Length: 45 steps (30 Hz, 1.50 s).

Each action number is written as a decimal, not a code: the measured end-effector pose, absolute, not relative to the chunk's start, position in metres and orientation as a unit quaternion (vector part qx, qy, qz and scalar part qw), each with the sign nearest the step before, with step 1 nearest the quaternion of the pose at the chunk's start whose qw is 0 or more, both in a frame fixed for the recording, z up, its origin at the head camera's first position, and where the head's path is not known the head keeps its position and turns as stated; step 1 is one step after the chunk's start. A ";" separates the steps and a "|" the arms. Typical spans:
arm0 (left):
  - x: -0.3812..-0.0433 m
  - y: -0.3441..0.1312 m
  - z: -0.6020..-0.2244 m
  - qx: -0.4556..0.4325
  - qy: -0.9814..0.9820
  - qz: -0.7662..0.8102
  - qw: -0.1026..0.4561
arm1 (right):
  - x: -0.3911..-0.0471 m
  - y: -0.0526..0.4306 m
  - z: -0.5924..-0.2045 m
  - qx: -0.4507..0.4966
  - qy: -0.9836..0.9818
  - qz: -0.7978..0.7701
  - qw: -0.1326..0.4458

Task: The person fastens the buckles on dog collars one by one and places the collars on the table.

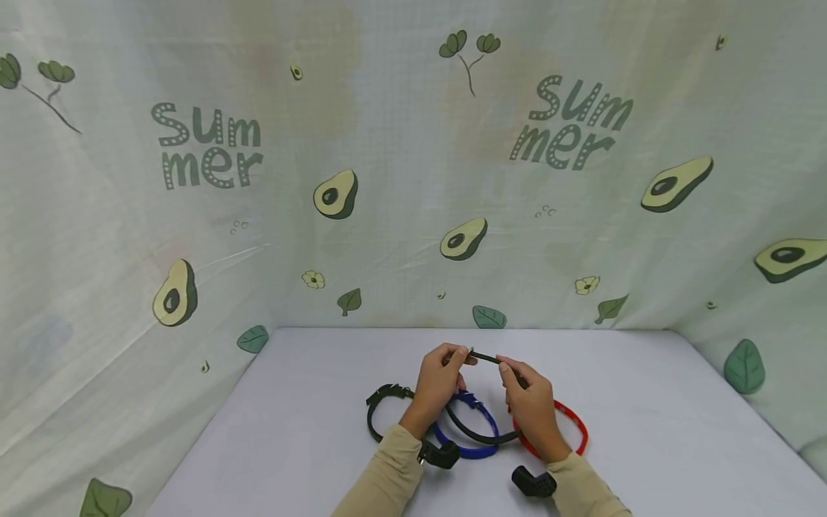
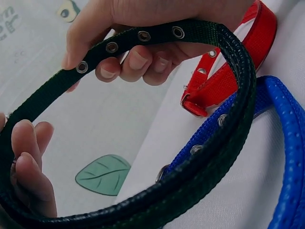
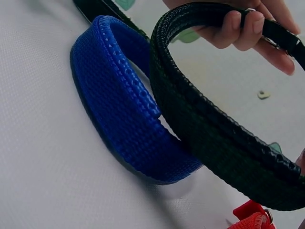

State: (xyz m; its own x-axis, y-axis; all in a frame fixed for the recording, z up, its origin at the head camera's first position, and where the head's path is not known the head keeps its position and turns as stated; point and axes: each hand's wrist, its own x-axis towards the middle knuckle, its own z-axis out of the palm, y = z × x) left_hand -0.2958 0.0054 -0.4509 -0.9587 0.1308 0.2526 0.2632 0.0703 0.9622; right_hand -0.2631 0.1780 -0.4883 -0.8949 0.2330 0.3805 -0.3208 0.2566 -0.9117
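Note:
Both hands hold a dark green collar (image 1: 481, 437) up over the table, its loop hanging between them. My left hand (image 1: 441, 380) pinches the buckle end, where metal shows between the fingers in the right wrist view. With thumb and fingers my right hand (image 1: 531, 402) grips the strap end, which has a row of metal eyelets (image 2: 144, 36). The strap runs straight from one hand to the other. Behind the loop lies a blue collar (image 1: 479, 453). A red collar (image 1: 585, 432) is partly hidden by the right hand and forearm.
Left of the left hand, another dark collar (image 1: 371, 418) lies on the white table (image 1: 291, 431). A printed cloth (image 1: 388, 143) with avocados and leaves hangs behind the table. Black wrist devices (image 1: 535, 482) sit by both cuffs.

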 end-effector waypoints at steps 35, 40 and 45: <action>-0.280 0.021 -0.455 -0.204 -0.716 -0.667 0.009 | -0.256 0.175 -0.479 0.093 -0.733 0.666 0.098; -0.279 0.024 -0.455 -0.218 -0.722 -0.656 0.036 | -0.257 0.178 -0.475 0.104 -0.726 0.673 0.095; -0.280 0.027 -0.455 -0.230 -0.716 -0.658 0.055 | -0.257 0.181 -0.473 0.096 -0.723 0.676 0.101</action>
State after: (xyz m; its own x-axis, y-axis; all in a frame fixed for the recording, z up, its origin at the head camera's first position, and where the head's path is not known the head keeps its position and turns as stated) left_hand -0.2800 0.0269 -0.4552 -0.8886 0.2564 0.3804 0.4006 0.0299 0.9158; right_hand -0.2572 0.1808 -0.4726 -0.9613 -0.0021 0.2756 -0.2752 0.0669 -0.9591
